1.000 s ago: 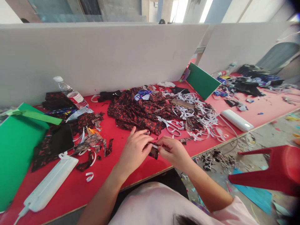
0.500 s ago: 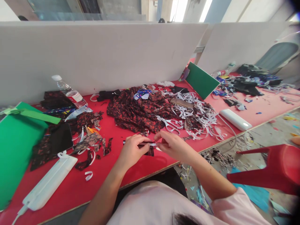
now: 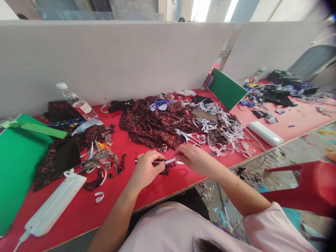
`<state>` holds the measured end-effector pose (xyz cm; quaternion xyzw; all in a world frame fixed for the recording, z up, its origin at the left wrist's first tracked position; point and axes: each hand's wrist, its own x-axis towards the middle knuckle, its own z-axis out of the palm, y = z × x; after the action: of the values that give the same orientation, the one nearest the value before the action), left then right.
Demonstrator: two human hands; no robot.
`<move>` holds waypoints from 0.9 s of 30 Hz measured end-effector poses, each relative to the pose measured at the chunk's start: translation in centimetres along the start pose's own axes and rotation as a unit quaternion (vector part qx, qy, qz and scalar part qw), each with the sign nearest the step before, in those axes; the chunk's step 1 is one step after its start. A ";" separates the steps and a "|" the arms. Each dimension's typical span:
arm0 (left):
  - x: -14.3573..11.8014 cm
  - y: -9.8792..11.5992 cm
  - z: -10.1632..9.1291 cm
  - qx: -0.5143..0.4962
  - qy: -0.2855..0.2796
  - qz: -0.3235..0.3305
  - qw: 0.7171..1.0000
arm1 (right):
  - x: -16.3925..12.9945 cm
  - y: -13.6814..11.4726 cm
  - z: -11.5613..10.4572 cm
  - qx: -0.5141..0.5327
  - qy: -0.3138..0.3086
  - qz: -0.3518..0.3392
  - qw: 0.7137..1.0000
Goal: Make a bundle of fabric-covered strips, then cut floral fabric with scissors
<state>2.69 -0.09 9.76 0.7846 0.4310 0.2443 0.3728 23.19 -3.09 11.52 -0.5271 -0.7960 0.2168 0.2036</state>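
Observation:
My left hand [image 3: 145,168] pinches a small dark floral fabric piece [image 3: 165,170] just above the red table [image 3: 162,183]. My right hand [image 3: 194,159] grips the end of a thin white strip [image 3: 170,160] that runs from the piece, pulled out to the right. Both hands are close together near the table's front edge. Silver scissors [image 3: 191,138] lie just behind my right hand, on the edge of a heap of red-and-black floral cloth [image 3: 154,124].
A tangle of white strips [image 3: 225,131] lies right of the cloth. A water bottle [image 3: 76,103], green boards [image 3: 18,161] [image 3: 227,89], two white power banks [image 3: 54,206] [image 3: 265,133], fabric scraps [image 3: 101,157], a grey partition [image 3: 110,59] and a red stool [image 3: 307,189] surround me.
My hands have lifted slightly and moved apart. The white strip now stretches out between the fabric piece and my right hand, which has shifted right.

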 end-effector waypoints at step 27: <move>1.2 -2.9 2.2 -0.409 0.305 -0.195 0.838 | -2.9 -0.4 1.5 0.364 0.100 0.172 0.910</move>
<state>3.43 1.15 6.16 0.3461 0.5281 0.5474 0.5493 23.13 -6.07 10.23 -0.5642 -0.5340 0.4699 0.4192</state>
